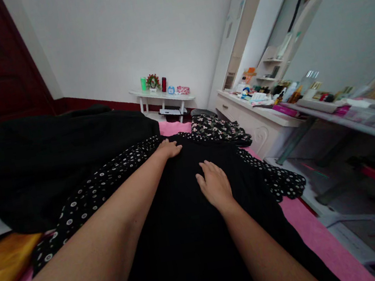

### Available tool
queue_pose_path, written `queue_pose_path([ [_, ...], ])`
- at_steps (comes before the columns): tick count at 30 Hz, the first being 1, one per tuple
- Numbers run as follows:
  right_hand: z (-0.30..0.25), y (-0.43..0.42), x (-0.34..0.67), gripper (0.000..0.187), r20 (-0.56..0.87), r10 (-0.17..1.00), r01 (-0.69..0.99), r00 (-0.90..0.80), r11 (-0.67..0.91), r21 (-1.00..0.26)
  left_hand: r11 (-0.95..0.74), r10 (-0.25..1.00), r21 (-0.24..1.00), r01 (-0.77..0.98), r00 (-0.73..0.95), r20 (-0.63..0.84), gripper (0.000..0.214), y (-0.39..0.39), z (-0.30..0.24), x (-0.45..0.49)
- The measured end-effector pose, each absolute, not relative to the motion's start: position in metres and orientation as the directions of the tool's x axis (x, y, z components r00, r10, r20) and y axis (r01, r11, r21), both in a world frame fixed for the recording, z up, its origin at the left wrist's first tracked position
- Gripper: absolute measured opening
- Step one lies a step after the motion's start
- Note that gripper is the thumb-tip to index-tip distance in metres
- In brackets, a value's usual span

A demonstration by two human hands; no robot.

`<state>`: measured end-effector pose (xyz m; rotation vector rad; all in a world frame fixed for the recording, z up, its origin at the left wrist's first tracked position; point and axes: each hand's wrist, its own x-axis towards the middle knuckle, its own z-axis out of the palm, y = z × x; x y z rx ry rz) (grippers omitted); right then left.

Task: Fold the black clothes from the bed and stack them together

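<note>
A black dress (188,235) with black-and-white patterned sleeves (89,194) lies spread out in front of me on a pink sheet (307,221). Near its neckline my left hand (170,149) rests flat on the cloth, fingers extended. My right hand (215,183) lies palm down on the body of the garment, its fingers slightly spread. Neither hand grips anything. The other patterned sleeve (282,177) stretches out to the right.
Dark clothing (51,157) is heaped at the left, with a yellow cloth (7,264) below it. Folded floral fabric (217,128) lies past the neckline. A cluttered white dressing table (254,111) stands at the right; a small white table (162,97) is against the far wall.
</note>
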<state>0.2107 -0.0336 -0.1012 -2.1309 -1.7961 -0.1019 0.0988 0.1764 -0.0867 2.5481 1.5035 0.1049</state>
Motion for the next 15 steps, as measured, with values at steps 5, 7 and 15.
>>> queue_pose_path([
  [5,-0.099,-0.033,0.210,0.045,0.274,0.937,0.960,0.216,-0.152,-0.236,-0.360,0.925,0.157,0.920,0.373,-0.065,0.067,0.157,-0.094,0.104],
  [7,-0.099,-0.033,0.210,0.044,0.278,0.935,0.959,0.219,-0.154,-0.237,-0.320,0.944,0.143,0.936,0.328,-0.034,0.067,0.139,-0.097,0.103],
  [15,-0.100,-0.038,0.204,0.050,0.223,0.953,0.974,0.205,-0.176,-0.143,-0.399,0.915,0.123,0.909,0.403,-0.009,0.068,0.055,-0.101,0.071],
])
